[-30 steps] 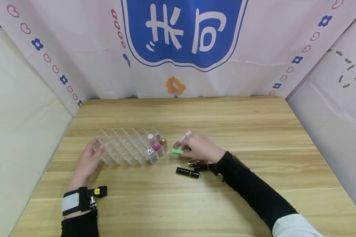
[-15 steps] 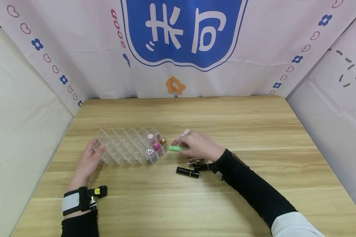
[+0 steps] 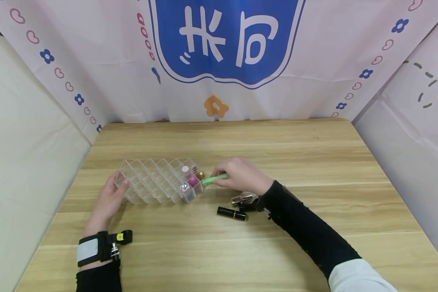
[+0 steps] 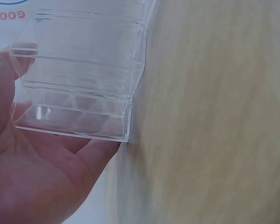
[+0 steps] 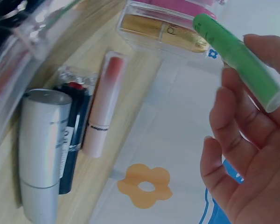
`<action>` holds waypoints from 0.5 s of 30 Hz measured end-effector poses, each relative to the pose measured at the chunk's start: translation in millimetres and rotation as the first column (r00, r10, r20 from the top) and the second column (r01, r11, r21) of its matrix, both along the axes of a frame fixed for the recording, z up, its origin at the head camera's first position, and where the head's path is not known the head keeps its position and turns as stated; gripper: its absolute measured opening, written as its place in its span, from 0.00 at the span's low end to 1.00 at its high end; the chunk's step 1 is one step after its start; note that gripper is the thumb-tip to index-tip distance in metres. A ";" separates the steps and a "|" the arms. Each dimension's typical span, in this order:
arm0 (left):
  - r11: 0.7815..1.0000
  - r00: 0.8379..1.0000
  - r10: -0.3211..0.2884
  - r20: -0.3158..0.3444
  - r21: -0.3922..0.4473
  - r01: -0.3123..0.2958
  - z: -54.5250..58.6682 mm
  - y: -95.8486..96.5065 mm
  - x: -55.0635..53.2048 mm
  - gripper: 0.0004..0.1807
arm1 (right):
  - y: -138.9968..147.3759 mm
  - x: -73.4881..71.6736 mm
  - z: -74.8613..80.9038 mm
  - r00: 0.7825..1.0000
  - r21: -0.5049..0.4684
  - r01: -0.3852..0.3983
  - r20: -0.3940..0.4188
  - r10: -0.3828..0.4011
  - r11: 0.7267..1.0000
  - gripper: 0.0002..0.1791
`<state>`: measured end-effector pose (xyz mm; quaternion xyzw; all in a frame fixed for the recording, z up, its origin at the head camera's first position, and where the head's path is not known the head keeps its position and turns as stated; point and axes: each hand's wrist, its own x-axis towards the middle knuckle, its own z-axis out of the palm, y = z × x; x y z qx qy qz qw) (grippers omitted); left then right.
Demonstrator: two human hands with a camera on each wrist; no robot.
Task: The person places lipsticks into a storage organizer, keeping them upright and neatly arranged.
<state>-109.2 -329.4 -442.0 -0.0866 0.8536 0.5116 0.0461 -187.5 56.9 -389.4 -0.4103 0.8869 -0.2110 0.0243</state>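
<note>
A clear lipstick organizer (image 3: 149, 183) with diamond-shaped compartments lies across the table. My left hand (image 3: 107, 200) grips its left end, thumb on the near side; the left wrist view shows fingers around the clear end wall (image 4: 74, 119). Between thumb and fingers of my right hand (image 3: 243, 177) is a slim green lipstick tube (image 5: 238, 60), pinched and tilted. Its far end overlaps the organizer's right corner in the head view. Several cosmetics stand in the right-end compartments, among them a magenta one (image 3: 192, 181), a gold tube (image 5: 161, 31) and a pale-capped bottle (image 3: 185, 171).
Below my right hand lie a black lipstick (image 3: 232, 213), a second dark tube (image 3: 246, 207) and a shiny metallic tube (image 3: 241, 199). A pale pink lip gloss tube (image 5: 105, 105) lies beside them in the right wrist view. A printed cloth (image 3: 314, 81) hangs behind the table.
My right hand has lifted the green tube and carried it left to the organizer's right end, turning it to a tilt. The left hand and organizer stay in place.
</note>
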 end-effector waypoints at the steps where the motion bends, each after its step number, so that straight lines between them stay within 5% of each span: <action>1: 1.000 1.000 0.000 -0.003 0.001 0.000 -0.6 -0.1 0.0 0.39 | -0.7 0.1 1.0 1.000 -0.008 0.000 0.003 0.000 1.000 0.08; 15: 1.000 1.000 -0.007 -0.020 0.006 0.008 -4.0 -0.7 -2.6 0.38 | -20.9 -0.8 17.0 1.000 -0.100 -0.020 0.019 0.022 0.995 0.11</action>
